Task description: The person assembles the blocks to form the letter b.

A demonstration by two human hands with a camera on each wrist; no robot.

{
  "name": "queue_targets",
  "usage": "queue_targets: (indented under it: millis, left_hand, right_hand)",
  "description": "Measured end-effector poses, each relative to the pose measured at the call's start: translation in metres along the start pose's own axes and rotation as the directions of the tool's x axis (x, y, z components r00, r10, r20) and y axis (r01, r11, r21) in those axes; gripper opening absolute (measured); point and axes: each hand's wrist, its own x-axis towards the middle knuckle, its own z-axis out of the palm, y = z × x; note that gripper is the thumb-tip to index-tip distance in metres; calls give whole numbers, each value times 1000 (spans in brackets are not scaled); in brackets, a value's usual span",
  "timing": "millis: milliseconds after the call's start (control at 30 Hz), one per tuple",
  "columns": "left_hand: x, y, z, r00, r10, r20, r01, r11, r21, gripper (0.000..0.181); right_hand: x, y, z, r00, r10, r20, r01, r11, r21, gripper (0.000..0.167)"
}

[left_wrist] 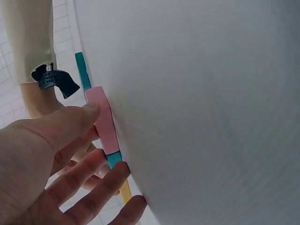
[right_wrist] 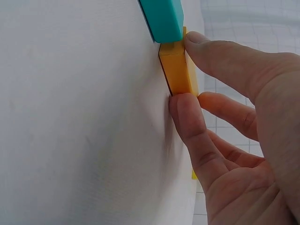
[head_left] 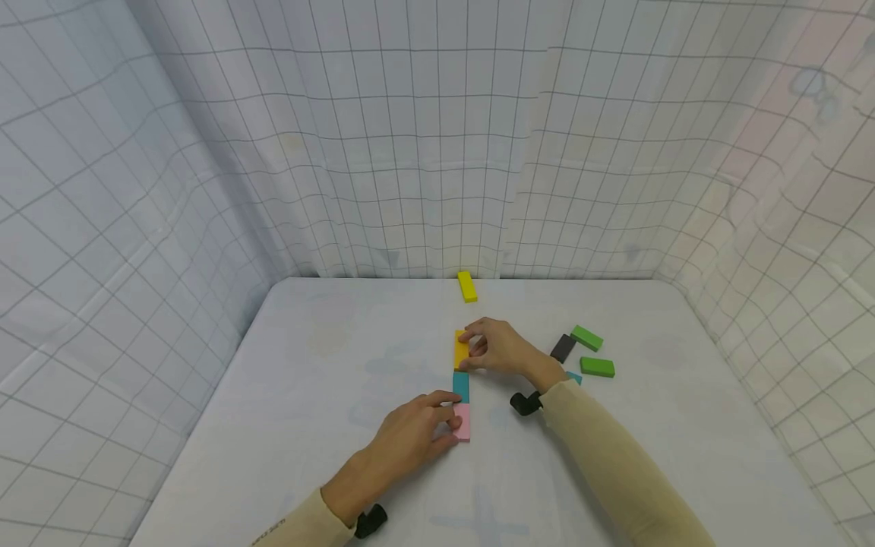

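Note:
A row of flat blocks runs away from me on the white table: a pink block (head_left: 462,422) nearest, a teal block (head_left: 461,386) beyond it, then an orange-yellow block (head_left: 461,351). My left hand (head_left: 413,433) comes from the left and holds the pink block, thumb on its side in the left wrist view, with other fingers reaching along toward the teal one. From the right, my right hand (head_left: 502,348) pinches the orange-yellow block between thumb and fingers. In the right wrist view that block's near end meets the teal block (right_wrist: 163,18).
A yellow block (head_left: 468,287) lies near the table's back edge. Right of my right hand are a black block (head_left: 563,348), two green blocks (head_left: 598,367) and a blue block (head_left: 574,377) partly hidden by the wrist. White gridded curtains (head_left: 437,152) enclose the table.

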Motion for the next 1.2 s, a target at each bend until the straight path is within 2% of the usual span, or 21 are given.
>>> queue_targets:
  millis: [667, 1200]
  left_hand:
    - [2, 1, -2, 1000, 0, 14, 0, 1000, -14, 11]
    - [3, -1, -2, 1000, -2, 16, 2, 1000, -11, 11]
  right_hand:
    - [-3, -1, 1, 999, -40, 11, 40, 999, -15, 53]
    - [-5, -3, -1, 999, -43, 33, 44, 999, -31, 49]
